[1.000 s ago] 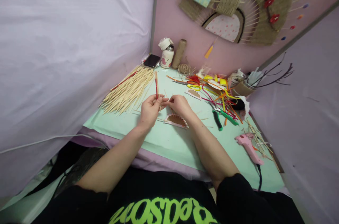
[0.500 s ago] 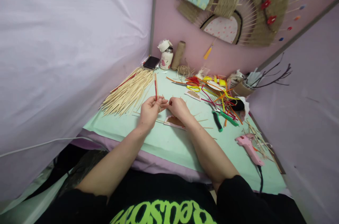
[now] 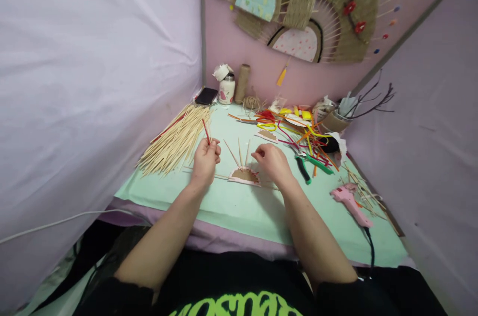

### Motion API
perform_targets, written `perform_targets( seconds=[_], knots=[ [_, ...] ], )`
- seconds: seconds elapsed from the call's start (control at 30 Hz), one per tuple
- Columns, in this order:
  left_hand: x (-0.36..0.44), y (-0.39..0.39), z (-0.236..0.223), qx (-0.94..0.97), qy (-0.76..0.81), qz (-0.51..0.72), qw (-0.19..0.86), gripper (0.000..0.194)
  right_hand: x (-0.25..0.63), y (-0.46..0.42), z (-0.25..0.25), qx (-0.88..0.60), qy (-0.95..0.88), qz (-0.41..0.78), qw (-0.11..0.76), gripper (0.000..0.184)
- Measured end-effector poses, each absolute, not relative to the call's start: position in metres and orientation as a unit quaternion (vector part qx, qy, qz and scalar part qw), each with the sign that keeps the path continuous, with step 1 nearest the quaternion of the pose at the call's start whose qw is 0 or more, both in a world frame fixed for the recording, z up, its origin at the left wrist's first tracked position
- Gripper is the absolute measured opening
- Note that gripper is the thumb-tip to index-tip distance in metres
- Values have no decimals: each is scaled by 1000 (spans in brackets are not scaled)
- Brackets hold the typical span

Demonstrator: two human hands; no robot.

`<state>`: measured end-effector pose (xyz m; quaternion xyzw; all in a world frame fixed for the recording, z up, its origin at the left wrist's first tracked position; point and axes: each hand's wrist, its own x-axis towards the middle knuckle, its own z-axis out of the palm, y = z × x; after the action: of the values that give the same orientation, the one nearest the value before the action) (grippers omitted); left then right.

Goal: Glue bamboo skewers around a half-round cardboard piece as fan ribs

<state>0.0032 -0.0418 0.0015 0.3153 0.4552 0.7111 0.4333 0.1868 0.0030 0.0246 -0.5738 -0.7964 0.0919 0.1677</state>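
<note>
My left hand (image 3: pixel 203 162) is closed around a red stick (image 3: pixel 206 130) and at least one pale stick, which point upward. To the right, my right hand (image 3: pixel 274 160) hovers with its fingertips pinched together; what they hold, if anything, is too small to make out. Between both hands lies a half-round cardboard piece (image 3: pixel 244 175) with a pale rim. Several thin wooden sticks (image 3: pixel 239 151) fan out from its curved edge, and others stick out sideways. Part of its right side is close beneath my right hand.
A pile of wooden sticks (image 3: pixel 175 142) lies at left. Scissors (image 3: pixel 266 126), a second half-round piece (image 3: pixel 267 136), coloured pipe cleaners and green-handled pliers (image 3: pixel 320 163) lie at right. Nearer is a pink glue gun (image 3: pixel 351 204) with a black cord. A bottle (image 3: pixel 226 91) stands behind.
My hands have moved apart, left hand leftward with the sticks, right hand rightward. The half-round piece and its upper sticks are now uncovered. The whole view has shifted slightly.
</note>
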Motion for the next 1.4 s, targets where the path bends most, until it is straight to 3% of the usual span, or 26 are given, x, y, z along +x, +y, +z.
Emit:
perform_targets(
  seconds=[0.13,0.3,0.43,0.83,1.4],
  knots=[
    [-2,-28,23,443,568,570,396,7,185,-5,9,-545,-799,105,229,14],
    [-8,-7,35,591,713,334,176,3,167,-14,0,-502,-834,95,207,19],
    [-9,6,20,618,734,246,137,21,162,-17,-3,-477,-858,80,172,23],
    [-7,13,7,625,729,226,165,26,157,-19,-6,-462,-878,34,121,31],
    [-3,13,5,628,726,225,169,29,155,-20,-4,-467,-874,48,122,34]
  ],
)
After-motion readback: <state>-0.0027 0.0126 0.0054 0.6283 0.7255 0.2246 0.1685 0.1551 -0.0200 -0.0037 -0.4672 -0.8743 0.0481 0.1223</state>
